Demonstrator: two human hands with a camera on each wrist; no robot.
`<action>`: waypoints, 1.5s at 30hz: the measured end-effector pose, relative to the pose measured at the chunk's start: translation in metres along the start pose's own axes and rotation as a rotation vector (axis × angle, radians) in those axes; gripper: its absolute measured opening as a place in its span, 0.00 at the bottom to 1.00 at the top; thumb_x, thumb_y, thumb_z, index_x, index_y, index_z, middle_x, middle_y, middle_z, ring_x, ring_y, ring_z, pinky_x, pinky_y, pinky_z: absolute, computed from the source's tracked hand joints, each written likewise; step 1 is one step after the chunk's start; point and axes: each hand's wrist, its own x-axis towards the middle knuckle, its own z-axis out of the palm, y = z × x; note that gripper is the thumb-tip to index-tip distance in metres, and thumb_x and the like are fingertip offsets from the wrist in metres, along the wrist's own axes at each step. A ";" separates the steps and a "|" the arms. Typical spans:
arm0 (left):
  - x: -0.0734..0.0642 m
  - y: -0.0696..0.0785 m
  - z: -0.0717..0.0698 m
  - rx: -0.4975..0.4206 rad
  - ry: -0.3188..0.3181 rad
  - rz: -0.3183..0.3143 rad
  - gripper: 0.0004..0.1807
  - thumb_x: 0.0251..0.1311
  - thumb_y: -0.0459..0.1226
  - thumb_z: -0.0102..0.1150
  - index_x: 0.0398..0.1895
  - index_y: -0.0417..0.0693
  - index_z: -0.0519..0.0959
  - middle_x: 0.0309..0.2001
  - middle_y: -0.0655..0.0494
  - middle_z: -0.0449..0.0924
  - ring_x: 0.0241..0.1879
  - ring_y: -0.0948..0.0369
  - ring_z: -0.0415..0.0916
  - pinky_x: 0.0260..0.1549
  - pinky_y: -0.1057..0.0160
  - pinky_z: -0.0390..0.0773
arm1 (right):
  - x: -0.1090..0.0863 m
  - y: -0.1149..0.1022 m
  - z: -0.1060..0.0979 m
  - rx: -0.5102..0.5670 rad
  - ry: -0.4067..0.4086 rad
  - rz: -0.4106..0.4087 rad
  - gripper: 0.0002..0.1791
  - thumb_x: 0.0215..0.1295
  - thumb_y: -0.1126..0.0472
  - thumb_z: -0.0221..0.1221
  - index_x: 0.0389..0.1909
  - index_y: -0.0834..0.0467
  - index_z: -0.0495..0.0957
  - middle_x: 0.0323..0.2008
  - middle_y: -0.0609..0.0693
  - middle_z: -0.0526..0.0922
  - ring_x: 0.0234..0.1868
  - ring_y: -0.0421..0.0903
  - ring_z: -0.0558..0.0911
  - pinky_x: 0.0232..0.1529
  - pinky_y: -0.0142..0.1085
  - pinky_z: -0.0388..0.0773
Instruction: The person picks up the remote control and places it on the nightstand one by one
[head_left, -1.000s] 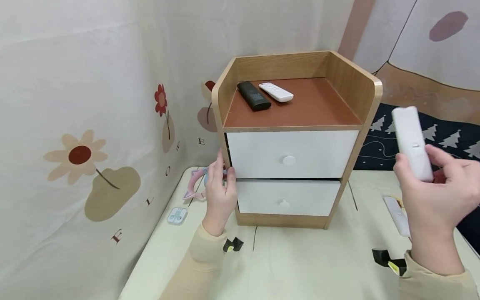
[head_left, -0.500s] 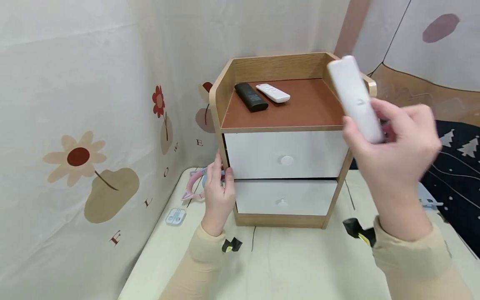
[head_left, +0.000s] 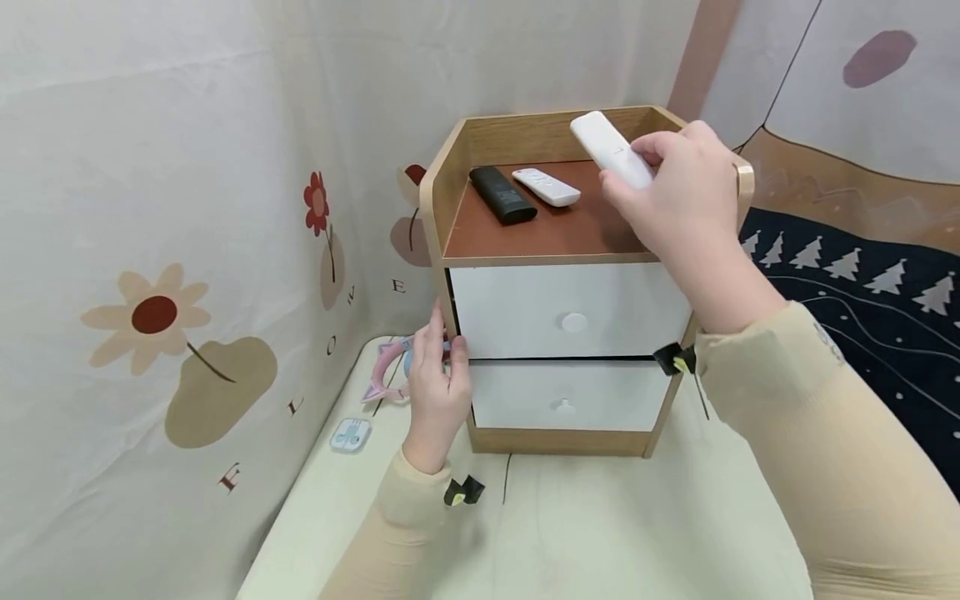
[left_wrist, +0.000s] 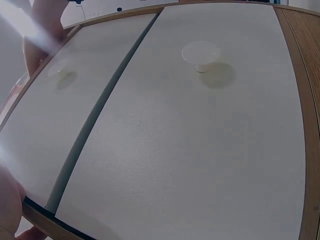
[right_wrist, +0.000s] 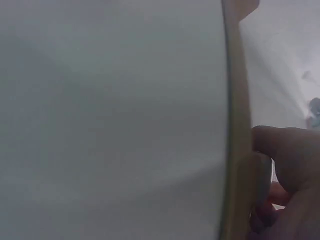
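A small wooden cabinet (head_left: pixel 558 440) with two white drawers stands on the table. My left hand (head_left: pixel 438 383) rests against its left side, fingers straight along the panel and thumb near the front edge. My right hand (head_left: pixel 686 187) pinches a white remote control (head_left: pixel 611 152), back side up and tilted, over the right part of the brown top shelf. A black remote control (head_left: pixel 502 195) and another white remote control (head_left: pixel 546 187) lie side by side on that shelf. In the left wrist view, the round drawer knob (left_wrist: pixel 201 54) shows on the upper drawer front (left_wrist: pixel 200 140).
Raised wooden walls (head_left: pixel 555 137) border the shelf at the back and sides. Left of the cabinet lie a pink cat-ear headband (head_left: pixel 386 367) and a small clear case with earphones (head_left: pixel 350 435). Patterned fabric (head_left: pixel 855 267) hangs at the right.
My right hand has carried the white remote control leftward and up from the right side to above the shelf. My left hand stays at the cabinet's side.
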 end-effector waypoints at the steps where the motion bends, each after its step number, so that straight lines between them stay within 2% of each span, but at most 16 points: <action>1: 0.000 0.000 0.000 0.000 -0.001 -0.002 0.34 0.83 0.35 0.54 0.88 0.44 0.60 0.63 0.36 0.77 0.55 0.46 0.79 0.50 0.46 0.83 | 0.006 0.000 0.002 -0.002 -0.025 0.011 0.32 0.74 0.41 0.63 0.68 0.59 0.85 0.64 0.64 0.79 0.64 0.60 0.75 0.64 0.57 0.70; 7: -0.002 -0.001 0.002 -0.004 -0.002 -0.014 0.34 0.83 0.35 0.54 0.88 0.44 0.60 0.62 0.36 0.77 0.53 0.46 0.79 0.49 0.47 0.82 | 0.035 0.005 0.011 -0.002 -0.141 0.074 0.33 0.75 0.41 0.61 0.70 0.60 0.83 0.69 0.63 0.80 0.71 0.58 0.72 0.70 0.56 0.71; 11: -0.004 -0.003 0.003 -0.010 -0.011 -0.024 0.34 0.84 0.36 0.53 0.88 0.44 0.59 0.62 0.36 0.77 0.54 0.47 0.78 0.49 0.45 0.83 | 0.045 0.010 0.016 0.008 -0.185 0.124 0.33 0.74 0.42 0.60 0.70 0.59 0.83 0.70 0.60 0.83 0.71 0.57 0.74 0.71 0.54 0.74; 18: -0.004 -0.001 -0.001 -0.021 -0.008 -0.031 0.34 0.84 0.35 0.53 0.89 0.44 0.59 0.62 0.36 0.77 0.55 0.47 0.79 0.52 0.45 0.84 | 0.049 0.016 0.023 0.015 -0.216 0.152 0.35 0.74 0.41 0.60 0.71 0.59 0.82 0.69 0.60 0.84 0.70 0.57 0.76 0.72 0.53 0.75; 25: -0.002 0.001 -0.003 -0.010 -0.019 -0.018 0.34 0.84 0.35 0.53 0.88 0.43 0.59 0.64 0.36 0.77 0.56 0.46 0.79 0.52 0.46 0.84 | 0.050 0.019 0.025 -0.029 -0.236 0.159 0.34 0.74 0.40 0.59 0.69 0.60 0.84 0.69 0.61 0.83 0.74 0.59 0.72 0.76 0.54 0.71; 32: 0.001 0.000 -0.005 -0.013 -0.024 -0.040 0.34 0.85 0.37 0.52 0.89 0.45 0.59 0.65 0.36 0.76 0.59 0.45 0.79 0.55 0.43 0.83 | 0.054 0.017 0.029 -0.029 -0.260 0.165 0.34 0.74 0.40 0.60 0.69 0.59 0.84 0.71 0.60 0.82 0.76 0.60 0.71 0.79 0.54 0.69; 37: 0.001 -0.003 -0.006 0.000 -0.026 -0.046 0.34 0.85 0.37 0.52 0.89 0.45 0.59 0.65 0.36 0.76 0.59 0.46 0.79 0.54 0.44 0.83 | 0.055 0.017 0.033 -0.029 -0.296 0.195 0.33 0.74 0.39 0.61 0.68 0.58 0.85 0.70 0.59 0.83 0.74 0.57 0.73 0.77 0.53 0.70; 45: 0.001 -0.005 -0.006 0.008 -0.025 -0.048 0.34 0.85 0.38 0.52 0.89 0.46 0.59 0.64 0.37 0.77 0.57 0.47 0.79 0.51 0.47 0.82 | 0.058 0.016 0.036 -0.052 -0.318 0.191 0.34 0.73 0.39 0.61 0.68 0.58 0.84 0.69 0.60 0.84 0.73 0.57 0.75 0.77 0.53 0.71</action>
